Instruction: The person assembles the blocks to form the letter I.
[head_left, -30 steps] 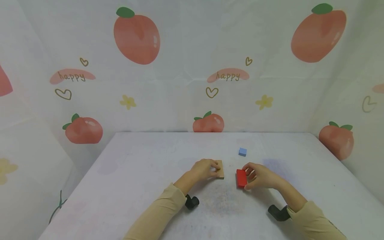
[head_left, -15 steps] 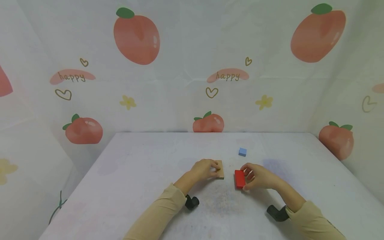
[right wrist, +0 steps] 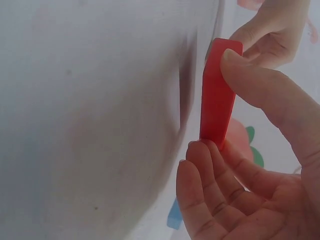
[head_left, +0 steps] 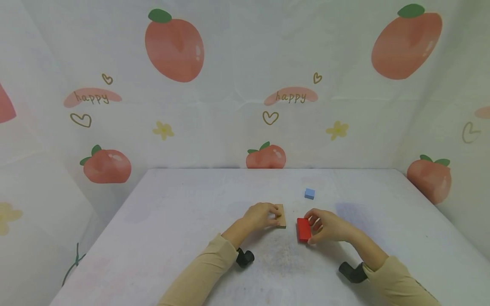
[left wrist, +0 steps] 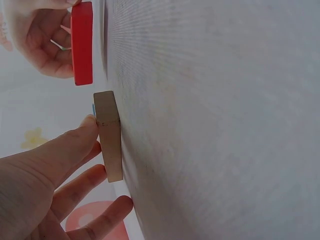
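A flat wooden block (head_left: 281, 216) lies on the table near the middle. My left hand (head_left: 261, 216) holds it at its left edge, thumb at the near end and fingers farther along; in the left wrist view one finger of this hand reaches past the block's far end. To the right, my right hand (head_left: 331, 227) grips a red rectangular block (head_left: 304, 230) by its two ends, thumb at the near end and fingertips at the far end. In the right wrist view the red block (right wrist: 217, 95) stands off the tabletop, with a dark shadow beyond it. A gap separates the two blocks.
A small blue block (head_left: 309, 194) sits farther back, beyond the red one. Black wrist cameras hang at the left cuff and right cuff. The white table (head_left: 183, 204) ends at a backdrop cloth (head_left: 229, 127) printed with peaches and flowers.
My right hand has shifted slightly left and toward me, carrying the red block closer to the wooden one. The left hand, the wooden block and the blue block stay where they were.
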Demonstrator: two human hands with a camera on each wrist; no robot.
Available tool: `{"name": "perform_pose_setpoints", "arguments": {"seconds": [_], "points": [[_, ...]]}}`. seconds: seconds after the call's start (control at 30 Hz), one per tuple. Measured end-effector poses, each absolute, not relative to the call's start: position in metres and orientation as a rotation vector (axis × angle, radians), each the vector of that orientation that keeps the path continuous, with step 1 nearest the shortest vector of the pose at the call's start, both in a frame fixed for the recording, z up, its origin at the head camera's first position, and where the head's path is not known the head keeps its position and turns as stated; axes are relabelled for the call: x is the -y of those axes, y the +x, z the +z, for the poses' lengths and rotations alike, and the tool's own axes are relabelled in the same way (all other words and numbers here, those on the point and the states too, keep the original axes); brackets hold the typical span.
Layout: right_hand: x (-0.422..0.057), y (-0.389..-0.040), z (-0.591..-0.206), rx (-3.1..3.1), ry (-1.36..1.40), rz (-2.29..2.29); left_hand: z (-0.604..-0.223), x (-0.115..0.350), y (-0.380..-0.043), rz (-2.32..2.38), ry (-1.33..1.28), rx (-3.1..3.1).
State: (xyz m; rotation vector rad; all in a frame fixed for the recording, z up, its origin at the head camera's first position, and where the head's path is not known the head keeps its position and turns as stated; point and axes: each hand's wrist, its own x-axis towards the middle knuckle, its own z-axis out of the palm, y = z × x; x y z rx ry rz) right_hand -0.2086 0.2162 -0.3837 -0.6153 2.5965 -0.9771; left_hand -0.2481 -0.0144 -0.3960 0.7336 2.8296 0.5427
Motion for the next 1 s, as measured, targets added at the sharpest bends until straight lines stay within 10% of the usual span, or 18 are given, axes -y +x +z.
{"name": "perform_pose_setpoints", "arguments": {"seconds": [1.0], "points": [[-0.2090, -0.2056, -0.3845, -2.550, -0.634, -0.956, -0.3977, 0.0147, -0.2480, 0.551, 0.719, -2.817]]}}
